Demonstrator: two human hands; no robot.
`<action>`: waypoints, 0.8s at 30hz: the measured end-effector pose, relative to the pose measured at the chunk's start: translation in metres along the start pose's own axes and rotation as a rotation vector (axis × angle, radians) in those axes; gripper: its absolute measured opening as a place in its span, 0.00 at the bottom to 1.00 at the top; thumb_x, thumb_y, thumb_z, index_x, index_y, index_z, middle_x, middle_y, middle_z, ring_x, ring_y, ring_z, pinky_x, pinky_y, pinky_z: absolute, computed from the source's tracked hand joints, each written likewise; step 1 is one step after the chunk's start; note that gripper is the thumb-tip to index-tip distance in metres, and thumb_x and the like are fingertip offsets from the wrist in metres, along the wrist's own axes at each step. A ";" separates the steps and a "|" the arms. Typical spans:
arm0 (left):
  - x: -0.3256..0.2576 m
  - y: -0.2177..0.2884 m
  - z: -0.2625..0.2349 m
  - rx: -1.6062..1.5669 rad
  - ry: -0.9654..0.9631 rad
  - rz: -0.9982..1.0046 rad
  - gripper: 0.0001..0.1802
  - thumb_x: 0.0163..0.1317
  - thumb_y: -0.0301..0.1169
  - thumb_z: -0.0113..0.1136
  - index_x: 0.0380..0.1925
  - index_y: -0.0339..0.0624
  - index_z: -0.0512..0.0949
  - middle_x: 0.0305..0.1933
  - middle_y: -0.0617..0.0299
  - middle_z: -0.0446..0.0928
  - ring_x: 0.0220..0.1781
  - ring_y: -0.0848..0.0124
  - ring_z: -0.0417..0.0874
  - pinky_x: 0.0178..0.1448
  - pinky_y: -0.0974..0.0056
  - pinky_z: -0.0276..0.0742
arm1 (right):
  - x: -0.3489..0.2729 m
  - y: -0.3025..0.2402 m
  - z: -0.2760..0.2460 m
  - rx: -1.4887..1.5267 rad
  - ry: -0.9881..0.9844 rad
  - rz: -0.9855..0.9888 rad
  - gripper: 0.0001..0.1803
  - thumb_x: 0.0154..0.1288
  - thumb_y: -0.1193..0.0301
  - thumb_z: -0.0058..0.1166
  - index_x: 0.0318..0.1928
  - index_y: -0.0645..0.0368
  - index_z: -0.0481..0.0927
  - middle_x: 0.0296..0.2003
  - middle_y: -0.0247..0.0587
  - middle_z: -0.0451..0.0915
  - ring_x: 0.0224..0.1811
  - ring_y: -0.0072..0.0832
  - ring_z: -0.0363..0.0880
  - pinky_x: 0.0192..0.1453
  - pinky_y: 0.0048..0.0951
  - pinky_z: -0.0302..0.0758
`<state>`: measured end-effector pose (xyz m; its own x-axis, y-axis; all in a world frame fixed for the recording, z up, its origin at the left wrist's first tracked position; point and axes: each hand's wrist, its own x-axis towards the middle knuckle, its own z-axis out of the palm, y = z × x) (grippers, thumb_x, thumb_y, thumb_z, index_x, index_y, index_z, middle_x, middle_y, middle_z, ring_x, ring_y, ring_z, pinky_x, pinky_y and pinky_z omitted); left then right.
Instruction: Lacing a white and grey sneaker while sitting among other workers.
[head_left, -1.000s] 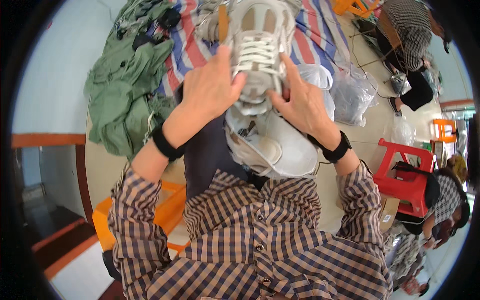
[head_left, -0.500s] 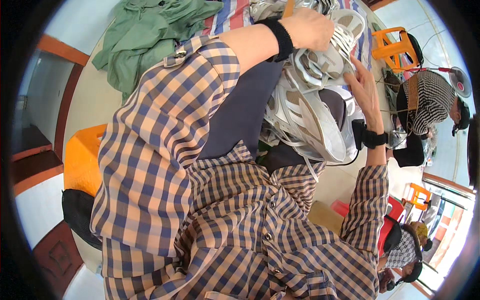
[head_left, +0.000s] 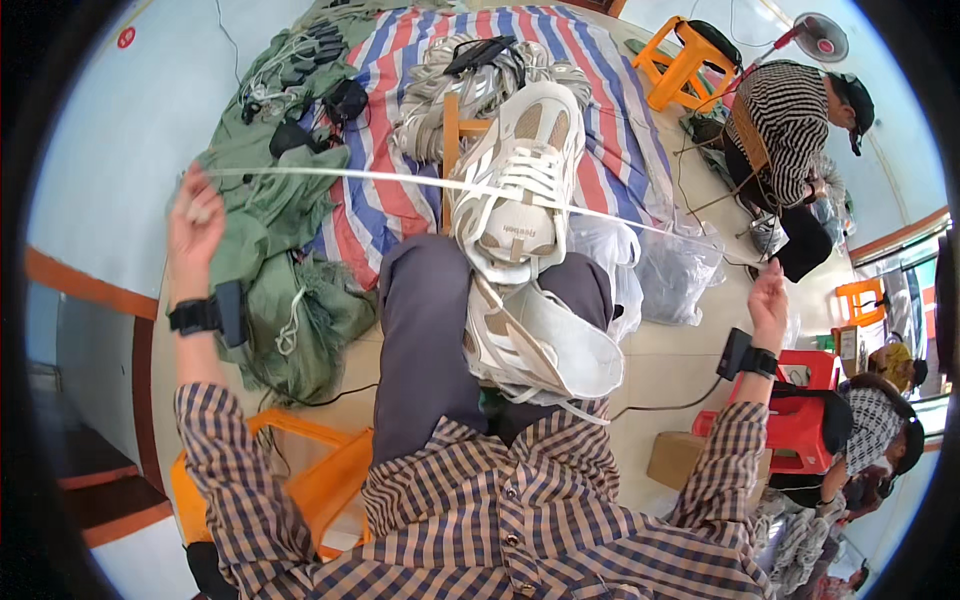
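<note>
One striped sheet (head_left: 622, 150) spreads out beyond the knees (head_left: 425, 275). Between them sits a pale lace-up shoe (head_left: 517, 228), toe pointing away, with a second shoe (head_left: 575, 350) just nearer the waist. Left hand (head_left: 195, 220) and right hand (head_left: 768, 300) are well apart, the fingers of each pinched on a white lace (head_left: 380, 176) stretched across the first shoe.

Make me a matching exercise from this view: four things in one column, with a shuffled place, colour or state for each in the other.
Column one:
1. White lace
2. Laced shoe
3. Red stool
4. Striped sheet

Column two:
A. At the person's right side
B. Red, white and blue
C. Stretched between left hand and right hand
D. Toe pointing away from the person

Right pairs: 1-C, 2-D, 3-A, 4-B.
</note>
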<state>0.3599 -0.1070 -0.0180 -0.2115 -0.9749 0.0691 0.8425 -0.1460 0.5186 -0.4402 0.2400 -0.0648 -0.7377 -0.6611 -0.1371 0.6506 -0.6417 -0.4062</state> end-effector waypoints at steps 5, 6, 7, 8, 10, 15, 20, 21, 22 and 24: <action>-0.016 0.114 -0.053 0.177 0.094 0.112 0.16 0.70 0.22 0.48 0.56 0.33 0.69 0.38 0.64 0.73 0.26 0.79 0.66 0.28 0.74 0.65 | -0.018 -0.021 -0.027 -0.001 0.102 -0.075 0.21 0.69 0.82 0.42 0.62 0.73 0.62 0.59 0.53 0.71 0.61 0.38 0.72 0.66 0.38 0.71; -0.017 0.121 -0.054 0.211 0.167 0.159 0.17 0.70 0.21 0.48 0.58 0.32 0.68 0.41 0.62 0.73 0.30 0.78 0.71 0.32 0.74 0.69 | -0.021 -0.022 -0.033 -0.030 0.046 -0.076 0.21 0.70 0.82 0.41 0.61 0.74 0.61 0.60 0.53 0.71 0.63 0.39 0.70 0.68 0.40 0.69; -0.017 0.120 -0.047 0.215 0.156 0.148 0.17 0.70 0.21 0.48 0.58 0.32 0.68 0.41 0.62 0.73 0.30 0.78 0.71 0.32 0.74 0.69 | -0.023 -0.023 -0.040 -0.023 0.054 -0.089 0.21 0.70 0.82 0.41 0.61 0.74 0.61 0.60 0.53 0.71 0.63 0.39 0.70 0.68 0.40 0.69; -0.017 0.117 -0.039 0.289 0.315 0.245 0.17 0.69 0.22 0.48 0.58 0.31 0.68 0.46 0.60 0.74 0.36 0.76 0.74 0.39 0.74 0.73 | -0.025 -0.027 -0.051 -0.152 0.152 -0.232 0.20 0.71 0.81 0.40 0.61 0.74 0.62 0.59 0.53 0.71 0.63 0.39 0.70 0.69 0.40 0.69; -0.011 0.102 -0.028 0.360 0.452 0.328 0.17 0.69 0.23 0.49 0.57 0.30 0.67 0.51 0.59 0.74 0.43 0.75 0.77 0.47 0.74 0.78 | -0.017 -0.046 -0.085 -0.312 0.282 -0.355 0.17 0.72 0.77 0.42 0.58 0.70 0.67 0.53 0.49 0.76 0.54 0.33 0.77 0.62 0.33 0.74; -0.034 0.101 -0.054 0.731 0.223 0.071 0.18 0.68 0.28 0.54 0.55 0.31 0.70 0.52 0.61 0.74 0.47 0.74 0.78 0.51 0.70 0.79 | -0.027 0.117 -0.032 -0.935 -0.178 0.155 0.11 0.68 0.71 0.53 0.48 0.62 0.78 0.37 0.33 0.79 0.31 0.16 0.73 0.36 0.20 0.73; -0.036 -0.124 0.090 1.285 0.075 -0.205 0.09 0.67 0.32 0.53 0.42 0.41 0.77 0.37 0.67 0.77 0.34 0.81 0.77 0.36 0.76 0.72 | -0.104 0.221 0.113 -1.323 -0.564 0.137 0.08 0.64 0.71 0.56 0.35 0.64 0.82 0.27 0.30 0.79 0.27 0.14 0.74 0.31 0.19 0.72; -0.041 -0.142 0.104 1.309 0.017 -0.257 0.09 0.68 0.32 0.51 0.42 0.40 0.77 0.35 0.67 0.76 0.32 0.81 0.76 0.35 0.75 0.72 | -0.114 0.236 0.133 -1.372 -0.618 0.144 0.08 0.63 0.71 0.57 0.33 0.64 0.82 0.26 0.30 0.79 0.27 0.14 0.74 0.31 0.18 0.72; -0.046 -0.158 0.120 1.312 -0.078 -0.272 0.08 0.67 0.30 0.51 0.41 0.40 0.77 0.33 0.67 0.76 0.30 0.81 0.75 0.34 0.74 0.72 | -0.122 0.246 0.144 -1.317 -0.676 0.156 0.07 0.62 0.71 0.57 0.33 0.63 0.82 0.27 0.32 0.79 0.27 0.17 0.75 0.31 0.20 0.72; -0.057 -0.186 0.147 1.297 -0.227 -0.258 0.07 0.65 0.25 0.52 0.40 0.38 0.76 0.32 0.67 0.75 0.27 0.81 0.74 0.33 0.74 0.72 | -0.130 0.262 0.152 -1.260 -0.726 0.167 0.06 0.61 0.72 0.58 0.33 0.63 0.82 0.27 0.34 0.80 0.27 0.20 0.76 0.32 0.22 0.73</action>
<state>0.1428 0.0008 0.0066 -0.4756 -0.8761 -0.0791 -0.2819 0.0667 0.9571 -0.1465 0.0984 -0.0166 -0.1719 -0.9833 0.0599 -0.1490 -0.0342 -0.9883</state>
